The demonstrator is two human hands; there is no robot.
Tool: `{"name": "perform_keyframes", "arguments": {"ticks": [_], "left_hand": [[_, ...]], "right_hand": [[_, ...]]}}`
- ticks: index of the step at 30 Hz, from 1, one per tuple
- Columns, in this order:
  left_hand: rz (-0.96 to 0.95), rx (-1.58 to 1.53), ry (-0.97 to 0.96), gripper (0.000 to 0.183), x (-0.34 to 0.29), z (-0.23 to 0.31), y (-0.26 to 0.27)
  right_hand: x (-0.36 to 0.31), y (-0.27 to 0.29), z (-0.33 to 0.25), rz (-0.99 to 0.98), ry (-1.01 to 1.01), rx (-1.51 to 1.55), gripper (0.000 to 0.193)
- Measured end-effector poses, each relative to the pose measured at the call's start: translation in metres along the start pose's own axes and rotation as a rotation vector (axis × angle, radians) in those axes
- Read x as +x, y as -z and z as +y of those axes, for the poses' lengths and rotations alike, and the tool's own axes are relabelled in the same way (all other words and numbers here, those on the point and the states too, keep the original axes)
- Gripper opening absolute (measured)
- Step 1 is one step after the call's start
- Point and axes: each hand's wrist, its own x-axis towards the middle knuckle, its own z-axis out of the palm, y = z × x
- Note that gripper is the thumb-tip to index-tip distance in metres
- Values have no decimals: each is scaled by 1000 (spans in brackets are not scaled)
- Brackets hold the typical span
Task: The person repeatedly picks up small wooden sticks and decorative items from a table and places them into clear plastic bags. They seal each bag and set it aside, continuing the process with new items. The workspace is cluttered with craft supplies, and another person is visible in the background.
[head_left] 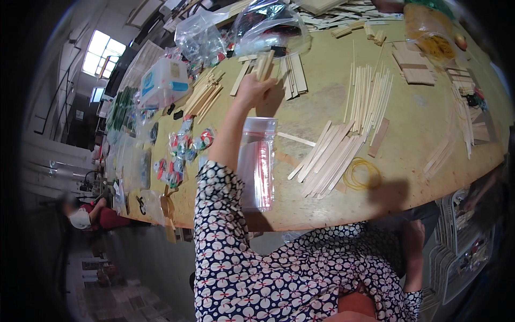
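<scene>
My left hand (251, 90) reaches out over the table, its fingers closed round a small bundle of short wooden strips (264, 65). Flat wooden slats (294, 78) lie just right of it, and more slats (242, 75) lie to its left. Below the hand, under my outstretched forearm, is a stack of clear zip bags (258, 177) with red lines. My right hand (413, 232) is low at the right, off the tabletop near its front edge; its fingers are too dark and indistinct to read.
Popsicle sticks (330, 158), thin round sticks (370, 99) and yellow rubber bands (362, 174) lie right of centre. At left are small bagged parts (179, 147), a clear plastic box (163, 83) and a stick pile (204, 91). Another person (88, 214) sits far left.
</scene>
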Motion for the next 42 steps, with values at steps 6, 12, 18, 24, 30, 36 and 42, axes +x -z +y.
{"name": "perform_keyframes", "arguments": {"ticks": [6,12,18,24,30,36,42], "left_hand": [[4,175,160,47,45,-5,-38],[-96,124,319,42,35,14,-31],[-236,-55,307,30,29,4,-15],[-158,-1042,191,18,-19,16,-12],[-278,-1276,14,20,-159,87,-99],[-392,-1174,-242,42,-275,127,-206],[-469,-1206,-545,35,-300,87,-301]], "right_hand": [[-19,-7,3,218,68,69,6],[-38,-23,14,68,20,104,5],[-34,-13,7,132,40,129,11],[-19,-4,-9,208,12,196,18],[-11,33,-31,260,13,215,7],[-3,56,-50,232,113,184,8],[0,76,-67,234,183,221,8]]}}
